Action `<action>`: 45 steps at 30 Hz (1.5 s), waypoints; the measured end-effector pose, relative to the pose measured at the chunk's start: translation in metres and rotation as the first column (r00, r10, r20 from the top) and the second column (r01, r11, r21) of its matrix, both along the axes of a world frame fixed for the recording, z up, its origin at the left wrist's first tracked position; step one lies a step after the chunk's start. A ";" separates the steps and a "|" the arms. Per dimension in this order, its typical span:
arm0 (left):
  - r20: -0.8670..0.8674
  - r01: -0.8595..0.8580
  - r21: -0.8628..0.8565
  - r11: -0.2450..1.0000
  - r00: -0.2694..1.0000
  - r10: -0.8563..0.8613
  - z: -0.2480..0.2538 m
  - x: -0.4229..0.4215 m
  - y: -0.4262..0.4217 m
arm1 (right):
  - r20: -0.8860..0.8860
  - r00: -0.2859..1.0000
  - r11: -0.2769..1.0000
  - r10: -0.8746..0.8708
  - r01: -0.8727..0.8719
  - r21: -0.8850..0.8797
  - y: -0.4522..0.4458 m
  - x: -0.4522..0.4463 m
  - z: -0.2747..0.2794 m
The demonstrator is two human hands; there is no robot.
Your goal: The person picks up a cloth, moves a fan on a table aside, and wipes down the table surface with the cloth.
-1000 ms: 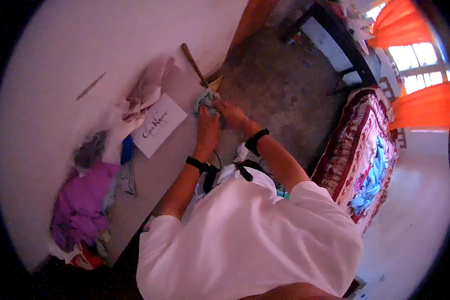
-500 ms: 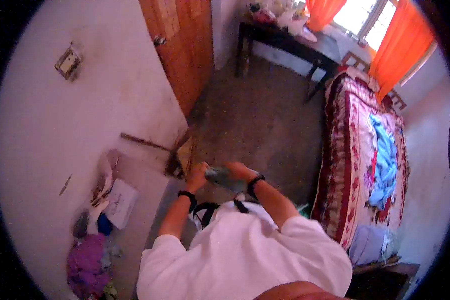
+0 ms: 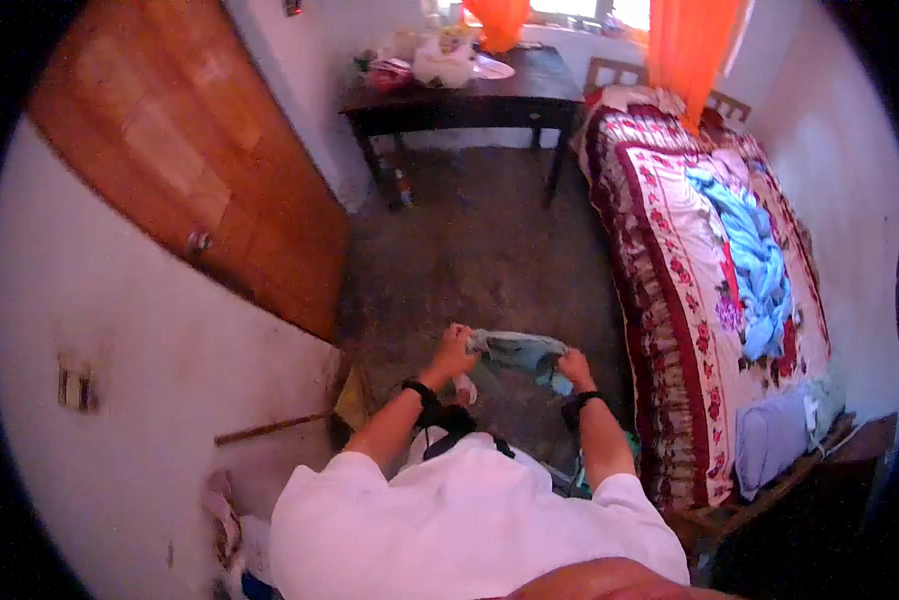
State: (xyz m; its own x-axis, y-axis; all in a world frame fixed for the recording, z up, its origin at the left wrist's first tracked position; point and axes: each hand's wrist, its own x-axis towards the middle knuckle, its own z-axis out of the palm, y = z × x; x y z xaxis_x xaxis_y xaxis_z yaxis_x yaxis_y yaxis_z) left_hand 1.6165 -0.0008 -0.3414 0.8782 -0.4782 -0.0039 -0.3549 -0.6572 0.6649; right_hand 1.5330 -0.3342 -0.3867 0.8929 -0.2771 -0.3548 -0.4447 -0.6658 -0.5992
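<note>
A light green-grey piece of cloth (image 3: 522,347) is stretched between my two hands in front of my body. My left hand (image 3: 456,352) is closed on its left end. The other end is gripped by my right hand (image 3: 575,370). The cloth's lower edge hangs loose above the floor. What kind of garment or cloth it is, I cannot make out. A dark band circles each wrist.
To the right stands a bed (image 3: 660,290) with a flowered cover, a blue cloth (image 3: 760,260) and a folded lilac cloth (image 3: 772,437). A dark table (image 3: 530,100) is at the back, a wooden door (image 3: 190,170) at left. A bottle (image 3: 404,188) stands on the floor (image 3: 460,250).
My hands have moved apart, pulling the bunched cloth out wide between them. The view has turned left, so more of the door and table shows.
</note>
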 end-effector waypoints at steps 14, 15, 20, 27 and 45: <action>-0.515 -0.450 -0.835 0.316 0.438 -0.737 0.080 0.287 -0.099 | 0.018 0.996 0.986 -0.089 0.085 0.144 -0.039 0.131 -0.049; -0.532 -0.768 -0.563 0.305 0.055 -0.845 0.080 0.296 -0.105 | -0.120 0.972 0.954 -0.203 0.224 0.197 -0.041 0.146 -0.033; -0.721 -0.696 -0.586 0.415 0.214 -0.659 0.056 0.362 -0.128 | 0.053 0.931 0.895 -0.362 0.331 0.299 -0.097 0.214 -0.079; -0.589 -0.729 -0.601 0.328 0.126 -0.798 0.081 0.478 -0.152 | 0.116 0.972 0.976 -0.204 0.192 0.104 -0.257 0.360 -0.295; 0.136 -0.014 -0.461 0.888 0.987 0.086 0.136 0.939 -0.377 | 0.782 0.611 0.987 0.124 0.002 -0.158 -0.277 0.852 0.225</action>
State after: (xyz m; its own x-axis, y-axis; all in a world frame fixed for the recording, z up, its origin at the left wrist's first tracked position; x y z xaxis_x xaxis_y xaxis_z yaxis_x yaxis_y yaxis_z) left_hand 2.5551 -0.3773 -0.2056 0.8742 -0.3504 0.3361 -0.4475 -0.3130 0.8377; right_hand 2.3848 -0.6115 -0.1622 0.8262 -0.1977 0.5276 0.2013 -0.7710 -0.6042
